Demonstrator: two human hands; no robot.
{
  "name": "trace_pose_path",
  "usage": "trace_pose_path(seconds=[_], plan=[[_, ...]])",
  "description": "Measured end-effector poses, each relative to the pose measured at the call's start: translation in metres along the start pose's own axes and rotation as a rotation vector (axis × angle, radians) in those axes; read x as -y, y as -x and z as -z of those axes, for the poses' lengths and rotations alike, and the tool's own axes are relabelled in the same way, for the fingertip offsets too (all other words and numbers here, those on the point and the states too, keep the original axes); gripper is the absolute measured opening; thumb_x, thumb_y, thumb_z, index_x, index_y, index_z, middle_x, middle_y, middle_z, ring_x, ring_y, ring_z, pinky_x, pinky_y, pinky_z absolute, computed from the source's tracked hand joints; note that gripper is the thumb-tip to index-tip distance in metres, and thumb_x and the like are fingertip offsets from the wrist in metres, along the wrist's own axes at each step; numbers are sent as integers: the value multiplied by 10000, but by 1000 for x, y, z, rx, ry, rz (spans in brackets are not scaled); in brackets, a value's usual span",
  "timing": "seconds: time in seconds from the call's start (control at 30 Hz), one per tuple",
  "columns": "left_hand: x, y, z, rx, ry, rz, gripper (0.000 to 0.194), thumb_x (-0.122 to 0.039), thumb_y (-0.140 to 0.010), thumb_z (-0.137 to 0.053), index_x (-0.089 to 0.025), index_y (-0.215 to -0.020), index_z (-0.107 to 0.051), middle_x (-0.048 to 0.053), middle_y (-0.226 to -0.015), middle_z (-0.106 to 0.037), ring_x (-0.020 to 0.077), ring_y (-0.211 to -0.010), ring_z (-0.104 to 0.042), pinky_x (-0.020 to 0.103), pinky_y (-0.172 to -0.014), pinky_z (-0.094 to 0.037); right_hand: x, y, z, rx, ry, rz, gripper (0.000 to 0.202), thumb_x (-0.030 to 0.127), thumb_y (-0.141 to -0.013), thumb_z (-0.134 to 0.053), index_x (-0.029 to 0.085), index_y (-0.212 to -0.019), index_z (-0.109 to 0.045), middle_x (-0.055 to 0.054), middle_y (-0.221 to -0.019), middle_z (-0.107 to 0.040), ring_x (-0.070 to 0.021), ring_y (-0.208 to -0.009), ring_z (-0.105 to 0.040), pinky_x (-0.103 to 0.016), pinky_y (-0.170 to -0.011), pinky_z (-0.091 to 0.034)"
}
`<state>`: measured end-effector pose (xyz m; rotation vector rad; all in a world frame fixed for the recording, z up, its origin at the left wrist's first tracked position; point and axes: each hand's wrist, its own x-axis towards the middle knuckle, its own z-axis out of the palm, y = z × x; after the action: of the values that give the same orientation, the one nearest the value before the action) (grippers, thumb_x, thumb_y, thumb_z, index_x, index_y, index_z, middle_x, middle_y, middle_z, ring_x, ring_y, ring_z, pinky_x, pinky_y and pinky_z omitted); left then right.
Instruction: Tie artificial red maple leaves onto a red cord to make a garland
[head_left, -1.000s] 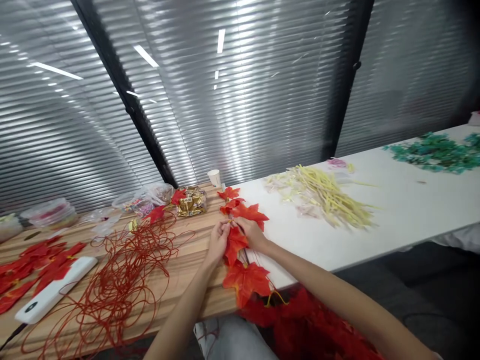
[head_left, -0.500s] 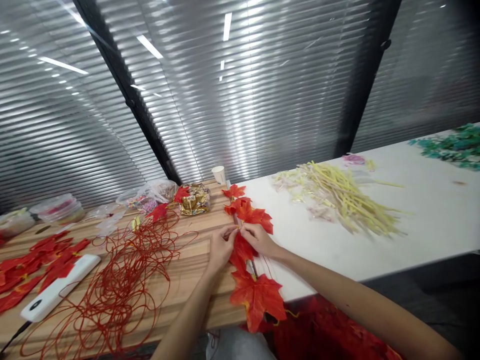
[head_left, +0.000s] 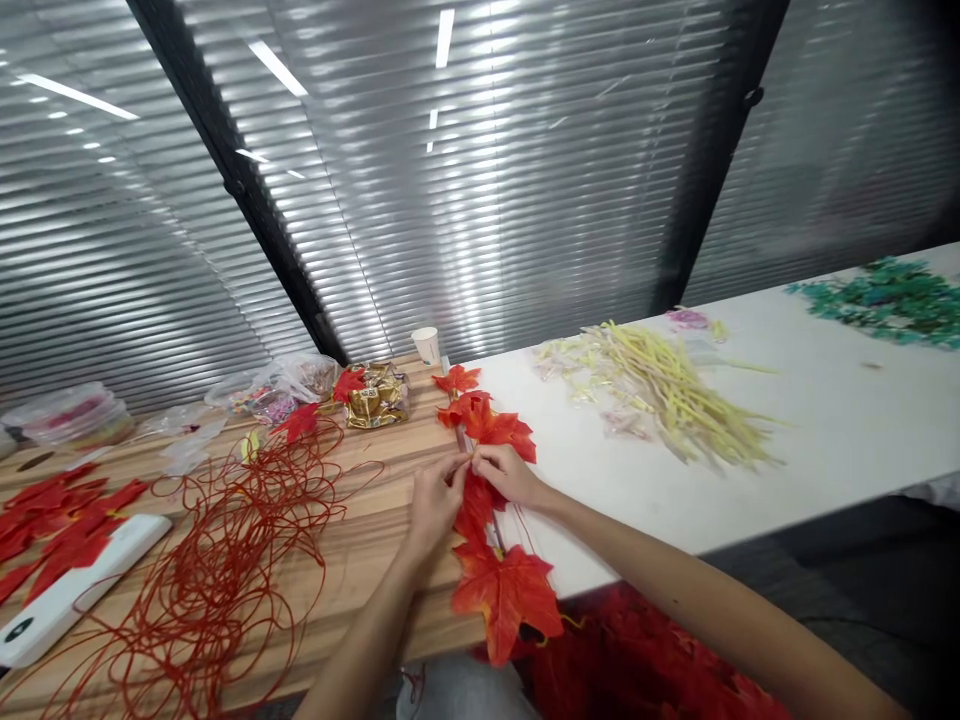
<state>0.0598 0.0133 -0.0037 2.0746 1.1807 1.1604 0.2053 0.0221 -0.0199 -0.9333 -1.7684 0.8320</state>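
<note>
Nearest, below the table edge and right of a grey-clad leg [head_left: 465, 692], lay a dark heap of red leaves [head_left: 652, 660]. Just beyond it, the leaf garland [head_left: 506, 595] ran from near to far along the seam where the wooden table [head_left: 364, 545] met the white table [head_left: 840, 430], a broad red-orange leaf at its near end overhanging the edge.

On the left of the wood, a tangle of red cord [head_left: 225, 570] spread out, with a white bar-shaped device [head_left: 86, 590] farther left and flat red leaves [head_left: 75, 520] lying against it.

Midway along the garland, the left hand [head_left: 437, 497] and right hand [head_left: 510, 474] met. The fingertips of each were pinched together on the garland, nearly touching the other's; the exact bit between them was too small to make out.

To the right, pale yellow strips [head_left: 675, 390] lay in a loose sheaf on the white surface. Farther off on the left stood clear plastic tubs [head_left: 71, 418], then plastic bags [head_left: 304, 380] and a gold packet [head_left: 379, 400], with a paper cup [head_left: 427, 346] beyond the packet. Green foliage [head_left: 885, 300] lay far right. Slatted blinds [head_left: 465, 220] closed off the far side.
</note>
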Motion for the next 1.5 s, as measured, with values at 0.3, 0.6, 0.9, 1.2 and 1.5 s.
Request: trace_pose_path(seconds=[0.3, 0.6, 0.9, 1.2, 1.5], plan=[[6, 1, -1, -5, -146, -153, 230, -139, -805, -485, -187, -944, -661, 47, -904, -689, 148, -775, -648, 245, -721, -500, -2, 0, 2, 27, -144, -104, 265, 269, -800, -386, 168, -556, -364, 38, -545, -354, -92, -532, -341, -224, -516, -267], [15, 1, 1, 32, -229, -206, 242, -163, -838, -456, -192, -1014, -620, 40, -936, -682, 135, -785, -645, 232, -723, -497, 2, -3, 12, 242, -384, -260, 356, 436, -844, -439, 160, -623, -391, 33, -593, -401, -88, -541, -384, -228, -527, -300], [11, 5, 2, 103, -192, -104, 287, -176, -854, -426, -231, -1074, -603, 23, -1041, -653, 155, -897, -629, 265, -810, -485, 1, -2, 14, 241, -455, -303, 413, 517, -800, -491, 156, -622, -399, 45, -555, -379, -70, -493, -364, -215, -481, -297], [4, 3, 2, 53, -86, -42, 270, -134, -820, -451, -192, -1007, -637, 31, -1011, -665, 149, -902, -629, 269, -829, -487, 1, -3, 11, 174, -366, -299, 429, 548, -796, -465, 164, -622, -384, 61, -550, -317, -58, -458, -321, -196, -427, -301], [3, 1, 5, -38, -2, 44, 228, -131, -799, -469, -182, -900, -667, 33, -919, -688, 150, -832, -639, 287, -790, -501, 2, -4, 8, 212, -198, -231, 432, 543, -822, -419, 166, -613, -395, 44, -496, -417, -73, -433, -412, -204, -434, -301]])
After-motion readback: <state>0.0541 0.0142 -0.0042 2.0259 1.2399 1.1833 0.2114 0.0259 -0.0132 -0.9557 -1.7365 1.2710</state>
